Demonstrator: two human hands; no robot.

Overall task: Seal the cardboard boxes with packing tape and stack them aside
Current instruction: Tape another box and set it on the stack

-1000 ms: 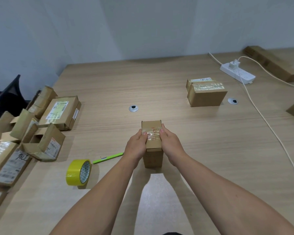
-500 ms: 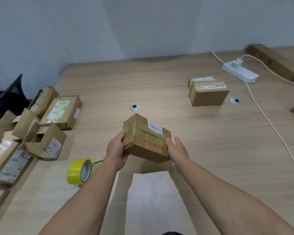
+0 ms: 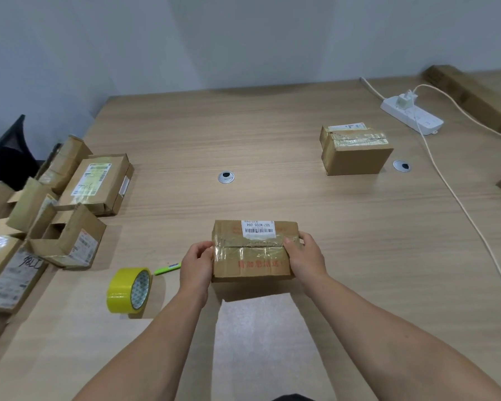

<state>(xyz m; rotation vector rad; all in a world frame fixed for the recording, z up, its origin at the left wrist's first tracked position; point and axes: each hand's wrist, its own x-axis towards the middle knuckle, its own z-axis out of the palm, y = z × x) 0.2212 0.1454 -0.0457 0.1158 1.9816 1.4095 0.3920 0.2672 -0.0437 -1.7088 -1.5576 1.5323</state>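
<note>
A small cardboard box (image 3: 252,264) lies lengthwise across in front of me, its taped seam and white barcode label facing up. My left hand (image 3: 196,266) grips its left end and my right hand (image 3: 304,260) grips its right end, thumbs on top. A yellow roll of packing tape (image 3: 129,290) stands on edge to the left of the box, with a green pen (image 3: 167,268) lying just behind it. Another taped box (image 3: 355,153) sits at the far right of the table.
Several cardboard boxes, some with open flaps (image 3: 67,241), crowd the table's left edge. A white power strip (image 3: 411,117) and its cable (image 3: 460,206) run down the right side. A long box (image 3: 472,95) lies far right. A sheet of bubble wrap (image 3: 252,337) lies near me.
The box stood on end between my hands a second ago. I have turned it over and lowered it, and it now lies flat with the taped seam up, held at both ends.
</note>
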